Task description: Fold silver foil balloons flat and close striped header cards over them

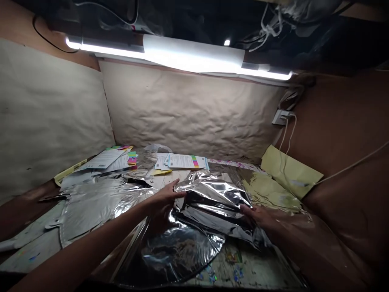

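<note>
A crinkled silver foil balloon [209, 198] lies flat in front of me on the worktable, its rounded lower part [179, 251] near the front edge. My left hand [164, 198] pinches the foil's left upper edge with thumb and fingers closed on it. My right hand [258, 215] grips the foil's right edge, its fingers curled round the fold. Between the two hands the foil is folded over and wrinkled.
More flat silver foil shapes [91, 202] lie at the left. Printed cards and coloured packets [185, 161] sit at the back by the paper-covered wall. Yellow sheets [288, 170] lean at the right. A tube lamp [188, 54] hangs overhead; cables run from a wall socket [281, 117].
</note>
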### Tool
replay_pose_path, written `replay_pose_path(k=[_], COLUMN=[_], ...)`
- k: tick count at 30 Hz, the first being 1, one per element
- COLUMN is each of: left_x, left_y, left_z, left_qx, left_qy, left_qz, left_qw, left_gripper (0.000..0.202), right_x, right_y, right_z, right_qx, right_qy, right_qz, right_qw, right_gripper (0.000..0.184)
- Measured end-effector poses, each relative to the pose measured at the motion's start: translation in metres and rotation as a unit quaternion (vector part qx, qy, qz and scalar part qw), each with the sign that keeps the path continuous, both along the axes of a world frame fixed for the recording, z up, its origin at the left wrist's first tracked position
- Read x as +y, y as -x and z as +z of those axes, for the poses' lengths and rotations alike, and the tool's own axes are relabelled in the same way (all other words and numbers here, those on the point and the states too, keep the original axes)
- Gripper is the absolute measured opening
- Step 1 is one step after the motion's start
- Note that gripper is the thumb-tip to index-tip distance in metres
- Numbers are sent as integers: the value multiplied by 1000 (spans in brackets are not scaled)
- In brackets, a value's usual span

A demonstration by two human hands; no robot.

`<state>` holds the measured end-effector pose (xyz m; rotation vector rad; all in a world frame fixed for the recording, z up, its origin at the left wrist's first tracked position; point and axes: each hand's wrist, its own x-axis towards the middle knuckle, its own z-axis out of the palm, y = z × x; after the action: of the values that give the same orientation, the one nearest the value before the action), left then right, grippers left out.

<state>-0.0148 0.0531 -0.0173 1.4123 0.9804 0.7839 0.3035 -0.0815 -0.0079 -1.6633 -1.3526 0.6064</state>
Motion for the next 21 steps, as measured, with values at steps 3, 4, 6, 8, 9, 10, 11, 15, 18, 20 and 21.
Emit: replay_pose_path(k=[3,4,6,8,9,10,11,15,18,20,21], left_x=[-2,-1,3,6,5,1,-4,-36,-52,-55,-54], left_y=[-9,-12,-16,-14,-11,-6,0,29,34,22,12], left_z=[8,15,33,45,46,44,37,2,6,20,26], left_qx=[-47,-65,-80,-62,-47,-30,-9,130,289,379,400], left_qy=[-30,-31,-36,-53,-63,-69,-70,-60,-168,-298,-356], left_qz=[-14,-25,-48,-76,-93,-105,-114,-104,-52,-2,2], left_qw=[998,997,995,994,993,992,991,984,941,876,845], left_gripper=[131,132,125,119,118,119,119,111,98,80,70], right_x=[9,12,19,24,25,24,23,14,10,11,12], right_y=[-16,-21,-30,-37,-40,-42,-43,-40,-33,-29,-27], right_z=[17,25,38,43,40,33,23,-27,-45,-44,-42], right_qx=[105,125,122,98,89,86,87,85,88,91,87], right_qy=[72,83,85,87,91,99,112,185,202,205,207], right_qz=[39,44,45,51,57,66,78,121,125,125,124], right_qw=[991,988,988,990,990,989,987,971,967,967,967], right_gripper=[54,55,56,57,58,59,60,66,67,67,67])
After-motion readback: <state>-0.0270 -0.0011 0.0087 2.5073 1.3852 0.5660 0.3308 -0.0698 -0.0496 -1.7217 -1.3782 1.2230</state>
